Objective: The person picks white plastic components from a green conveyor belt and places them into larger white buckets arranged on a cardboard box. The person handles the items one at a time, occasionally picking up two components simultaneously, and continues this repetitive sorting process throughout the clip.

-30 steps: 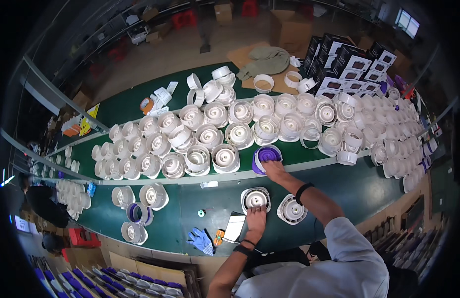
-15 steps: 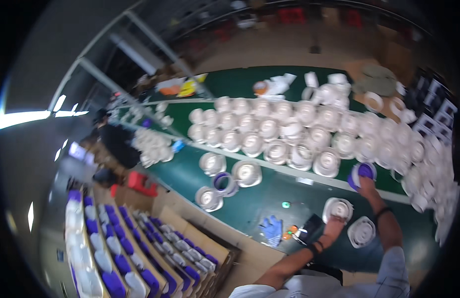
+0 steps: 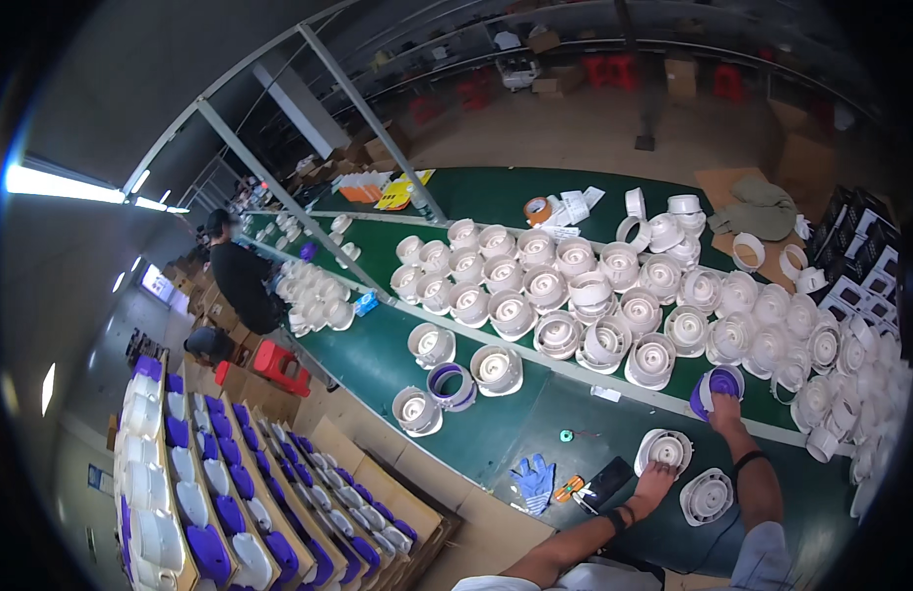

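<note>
My left hand (image 3: 656,477) grips the near rim of a white round plastic housing (image 3: 665,448) with a squarish base, which rests on the green table. Farther off and to the right, my right hand (image 3: 725,407) is closed on a purple-and-white round housing (image 3: 714,386) by the edge of the crowded rows. Its fingers are partly hidden inside the part. Between my forearms lies a flat white base plate (image 3: 708,496). Left of my left hand are a dark phone-like slab (image 3: 610,481), orange-handled tools (image 3: 569,490) and a blue glove (image 3: 534,482).
Rows of white housings (image 3: 575,258) fill the long green table (image 3: 496,426). Several more, with a purple-lined ring (image 3: 452,387), stand to the left. Cardboard racks of white and purple parts (image 3: 269,492) flank the lower left. A person in dark clothing (image 3: 242,281) stands far left.
My view has tilted, so the table sits lower in it, and the picture is sharper. Both hands remain at the same two housings.
</note>
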Demonstrator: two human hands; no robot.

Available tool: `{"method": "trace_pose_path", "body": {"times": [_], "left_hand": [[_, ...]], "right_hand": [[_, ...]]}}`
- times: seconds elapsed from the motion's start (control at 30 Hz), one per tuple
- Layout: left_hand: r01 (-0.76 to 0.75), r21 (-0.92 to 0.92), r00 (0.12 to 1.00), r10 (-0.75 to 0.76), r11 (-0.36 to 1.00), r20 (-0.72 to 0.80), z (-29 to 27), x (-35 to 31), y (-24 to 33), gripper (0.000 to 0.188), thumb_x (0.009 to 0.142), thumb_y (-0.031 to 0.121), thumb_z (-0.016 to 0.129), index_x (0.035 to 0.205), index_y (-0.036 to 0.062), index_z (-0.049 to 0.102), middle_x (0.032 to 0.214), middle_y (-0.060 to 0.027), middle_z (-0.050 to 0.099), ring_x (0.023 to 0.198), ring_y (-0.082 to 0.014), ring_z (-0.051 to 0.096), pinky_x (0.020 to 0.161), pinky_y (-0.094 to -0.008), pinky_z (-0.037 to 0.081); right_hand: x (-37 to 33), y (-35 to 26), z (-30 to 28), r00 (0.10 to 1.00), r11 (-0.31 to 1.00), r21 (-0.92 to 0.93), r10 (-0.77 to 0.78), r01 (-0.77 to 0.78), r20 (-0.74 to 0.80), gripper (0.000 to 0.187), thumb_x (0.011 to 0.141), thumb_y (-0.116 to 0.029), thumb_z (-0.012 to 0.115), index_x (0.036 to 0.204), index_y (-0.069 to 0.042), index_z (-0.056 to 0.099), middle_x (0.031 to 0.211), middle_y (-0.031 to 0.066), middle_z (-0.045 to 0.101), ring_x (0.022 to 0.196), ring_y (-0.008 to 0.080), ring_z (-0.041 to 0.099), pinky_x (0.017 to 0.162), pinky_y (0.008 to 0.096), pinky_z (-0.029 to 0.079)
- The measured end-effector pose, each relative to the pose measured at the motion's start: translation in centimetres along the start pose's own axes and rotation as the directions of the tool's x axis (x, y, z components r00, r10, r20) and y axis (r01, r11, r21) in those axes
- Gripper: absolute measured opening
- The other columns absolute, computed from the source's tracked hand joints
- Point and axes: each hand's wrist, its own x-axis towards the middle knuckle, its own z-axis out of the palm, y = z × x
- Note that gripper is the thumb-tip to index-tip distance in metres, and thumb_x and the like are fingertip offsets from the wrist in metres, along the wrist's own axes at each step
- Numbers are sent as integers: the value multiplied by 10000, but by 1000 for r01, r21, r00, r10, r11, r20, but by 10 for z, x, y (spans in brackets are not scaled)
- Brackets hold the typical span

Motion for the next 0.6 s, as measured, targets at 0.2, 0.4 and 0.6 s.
{"method": "trace_pose_path", "body": {"times": [0.2,0.4,0.6], "left_hand": [[-212,79,966,221,974,-132,3,2,-14,170,878,140,491,967,73,618,914,-136,622,877,-264,607,814,-439,453],[-121,-38,903,126,992,411,-16,32,-5,303,741,76,588,1035,3,596,966,-184,654,934,-341,631,842,-448,448],[-291,56,931,269,955,245,-26,21,-11,388,746,158,724,1089,43,585,960,-117,687,882,-279,667,814,-393,452]], "right_hand": [[-81,-17,-98,958,936,207,280,-285,56,483,774,-447,684,1049,-53,634,954,218,655,891,361,642,794,460,509],[-260,6,-73,766,747,296,638,-595,-72,315,740,-121,640,1047,-63,605,959,149,673,922,333,649,860,445,462],[-363,-9,11,621,607,286,782,-742,-47,318,746,-114,637,1062,-101,607,944,121,681,907,303,662,892,456,444]]}}
